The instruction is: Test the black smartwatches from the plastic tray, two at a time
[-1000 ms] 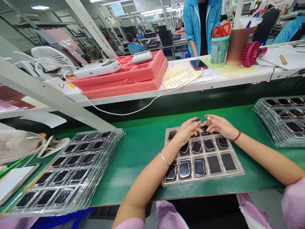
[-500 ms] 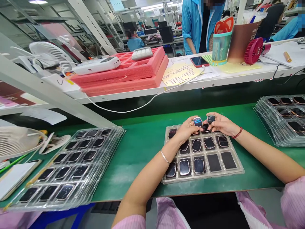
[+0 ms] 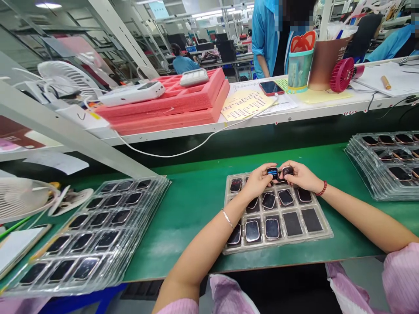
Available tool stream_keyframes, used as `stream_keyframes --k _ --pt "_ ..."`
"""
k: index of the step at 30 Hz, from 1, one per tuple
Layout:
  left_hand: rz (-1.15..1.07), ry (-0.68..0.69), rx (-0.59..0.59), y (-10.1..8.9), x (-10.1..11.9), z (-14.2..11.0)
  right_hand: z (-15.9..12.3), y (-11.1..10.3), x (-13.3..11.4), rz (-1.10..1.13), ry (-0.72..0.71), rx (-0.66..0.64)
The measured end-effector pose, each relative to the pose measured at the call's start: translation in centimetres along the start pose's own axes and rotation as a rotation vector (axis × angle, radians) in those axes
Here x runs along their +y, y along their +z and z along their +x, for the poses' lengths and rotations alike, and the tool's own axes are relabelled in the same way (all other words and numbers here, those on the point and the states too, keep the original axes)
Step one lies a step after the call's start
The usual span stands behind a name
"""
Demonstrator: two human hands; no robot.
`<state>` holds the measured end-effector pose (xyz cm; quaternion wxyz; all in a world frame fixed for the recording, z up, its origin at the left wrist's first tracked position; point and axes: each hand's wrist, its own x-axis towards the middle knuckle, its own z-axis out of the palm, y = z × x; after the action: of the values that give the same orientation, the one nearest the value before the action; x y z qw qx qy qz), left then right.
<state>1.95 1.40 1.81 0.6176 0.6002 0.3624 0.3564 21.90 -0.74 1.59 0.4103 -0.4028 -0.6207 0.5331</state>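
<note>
My left hand (image 3: 257,181) pinches a small smartwatch body with a lit blue screen (image 3: 272,172) above the far edge of a clear plastic tray (image 3: 322,235). Beside it, my right hand (image 3: 301,176) grips a second watch body with a dark screen (image 3: 287,170). The two watches sit side by side, nearly touching. The tray lies on the green mat in front of me and carries several dark-faced watch bodies in its pockets; two pockets at the near right show only flat dark squares.
A stack of filled clear trays (image 3: 88,235) lies at the left, another stack (image 3: 382,161) at the right. A white fan (image 3: 22,198) stands far left. The raised shelf behind holds pink foam trays (image 3: 176,104), a phone (image 3: 271,88), a pink mini fan (image 3: 340,74). A person in blue (image 3: 268,35) stands beyond.
Both hands lifted a watch body each from the tray's far row, turned the screens up, then lowered them slightly toward the tray. The left one's screen now glows blue.
</note>
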Motion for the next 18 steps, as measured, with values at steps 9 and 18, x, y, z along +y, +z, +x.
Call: stream_keyframes --k 9,18 --pt "0.024 -0.014 -0.002 0.09 0.14 -0.11 -0.05 0.0 -0.13 -0.049 -0.006 -0.006" --pt "-0.019 -0.031 0.003 0.29 0.08 0.13 -0.07 0.05 -0.02 -0.045 -0.029 0.01"
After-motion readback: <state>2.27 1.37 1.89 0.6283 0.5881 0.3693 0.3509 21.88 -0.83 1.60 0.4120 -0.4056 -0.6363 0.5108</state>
